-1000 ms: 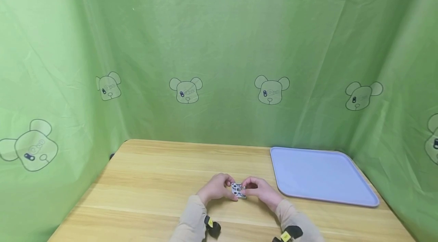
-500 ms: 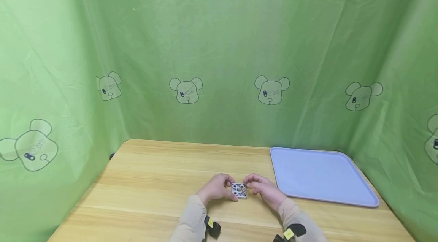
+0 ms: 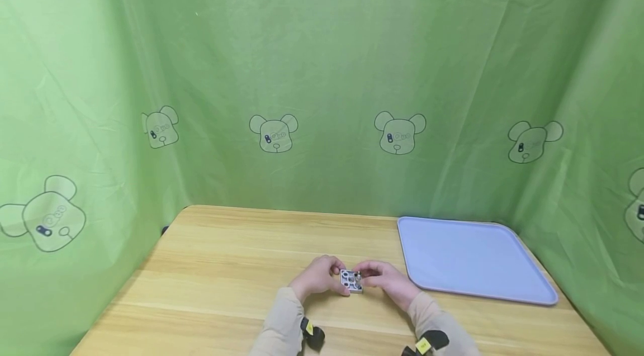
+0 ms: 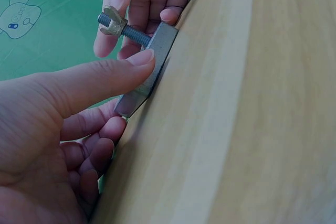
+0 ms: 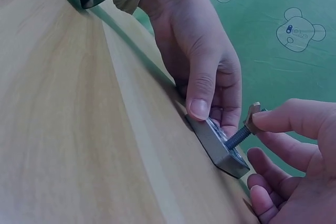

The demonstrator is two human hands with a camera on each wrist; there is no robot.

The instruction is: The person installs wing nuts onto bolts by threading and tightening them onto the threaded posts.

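Observation:
A small square metal block with round recesses in its top lies on the wooden table. My left hand grips it from the left, thumb on the near side and fingers on the far side. From the block's right part rises a threaded bolt, which carries a wing nut near its free end. My right hand pinches the wing nut between thumb and finger; its other fingers are bent beside the block. The left wrist view shows the wing nut apart from the block, with bare thread between them.
A pale blue tray rests at the table's right back, beyond my right hand. The wooden table reaches to green printed curtains behind and at both sides. Black wrist cameras sit on the sleeves.
Half a second ago my right fingers had drawn back from the wing nut, to the right; now they are on it again. The left hand and block have stayed in place.

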